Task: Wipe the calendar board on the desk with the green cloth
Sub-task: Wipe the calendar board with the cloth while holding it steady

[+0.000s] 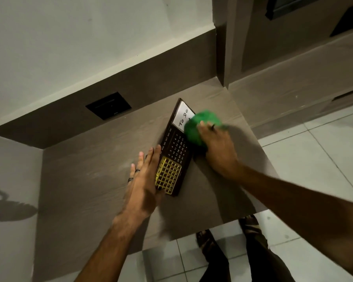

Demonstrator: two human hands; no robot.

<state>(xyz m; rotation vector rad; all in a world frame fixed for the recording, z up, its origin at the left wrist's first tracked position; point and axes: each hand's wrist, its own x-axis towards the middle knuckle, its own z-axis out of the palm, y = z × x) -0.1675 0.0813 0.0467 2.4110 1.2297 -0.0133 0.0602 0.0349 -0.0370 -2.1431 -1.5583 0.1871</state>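
The dark brown calendar board (174, 148) lies flat on the desk (94, 171), with a white "To Do" panel at its far end, date numbers in the middle and a gold grid frame near me. My right hand (218, 148) presses the crumpled green cloth (200, 127) onto the board's right side, over the lower corner of the white panel. My left hand (145, 181) lies flat with straight fingers along the board's left edge, partly over the gold grid; it wears rings.
A black wall socket (108, 105) sits on the brown back panel behind the desk. The desk's front and right edges drop to a white tiled floor (314, 159), where my feet (208, 239) stand. A side wall closes the desk on the left.
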